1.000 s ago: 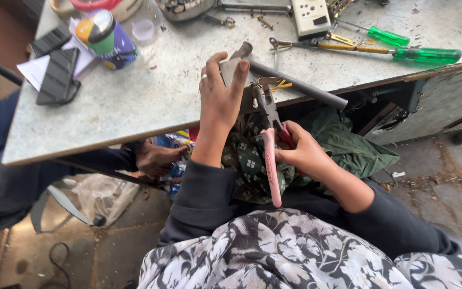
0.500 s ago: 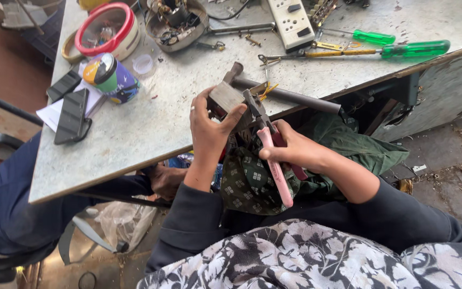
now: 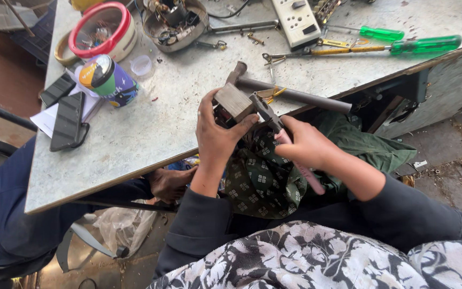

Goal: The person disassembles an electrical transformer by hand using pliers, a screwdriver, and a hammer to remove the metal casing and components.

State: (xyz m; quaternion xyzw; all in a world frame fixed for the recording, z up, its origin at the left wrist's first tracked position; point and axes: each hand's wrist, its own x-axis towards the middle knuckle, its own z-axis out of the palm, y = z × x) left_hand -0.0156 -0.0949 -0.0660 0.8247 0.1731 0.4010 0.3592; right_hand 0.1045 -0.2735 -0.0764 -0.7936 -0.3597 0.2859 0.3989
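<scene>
We note the left hand (image 3: 217, 136) gripping a small grey metal block (image 3: 235, 101) at the grey desk (image 3: 151, 128) edge; right hand (image 3: 306, 144) clasps pink-handled pliers (image 3: 290, 150), whose tip the block partly hides.

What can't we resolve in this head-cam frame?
- Jaw tips of the pink-handled pliers: hidden behind the small grey metal block held by the left hand.
- Pliers' handles: mostly covered by the right hand.
- Round metal housing's contents: too small, cut off by the top edge.
- Second person's hand: partly under the grey tabletop.
</scene>
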